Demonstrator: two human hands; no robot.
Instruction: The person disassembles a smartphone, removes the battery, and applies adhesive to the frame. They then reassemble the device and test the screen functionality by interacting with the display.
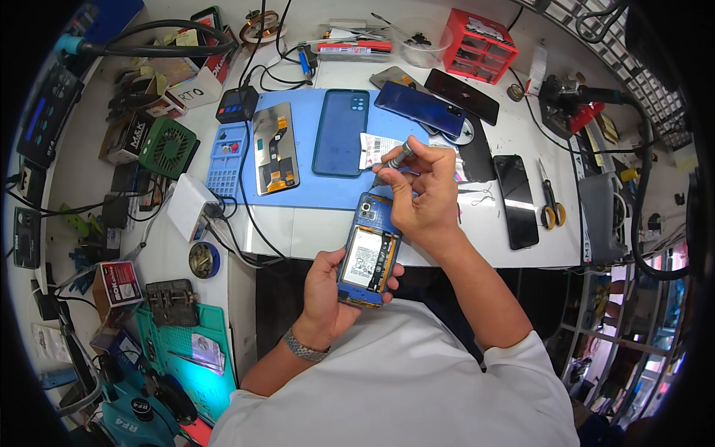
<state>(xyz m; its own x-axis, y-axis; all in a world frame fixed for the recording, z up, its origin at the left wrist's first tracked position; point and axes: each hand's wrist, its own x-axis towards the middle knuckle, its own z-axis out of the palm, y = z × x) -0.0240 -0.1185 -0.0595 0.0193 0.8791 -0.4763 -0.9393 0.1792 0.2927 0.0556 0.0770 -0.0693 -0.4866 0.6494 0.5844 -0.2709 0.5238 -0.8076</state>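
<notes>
Opened blue rectangular phone with exposed white-labelled battery [369, 253], lying between both hands.
The left hand [326, 294] curls around its lower half; the right hand [424, 190], near its top end, pinches a slim grey metal screwdriver [400, 156].

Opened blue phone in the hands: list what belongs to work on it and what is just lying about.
Belongs to the job, going by what is held:
opened rectangular blue phone, in the left hand
slim grey screwdriver-like tool, in the right hand

Apparently just lying about:
black-and-orange scissors
green square fan
red plastic drawer unit
</notes>
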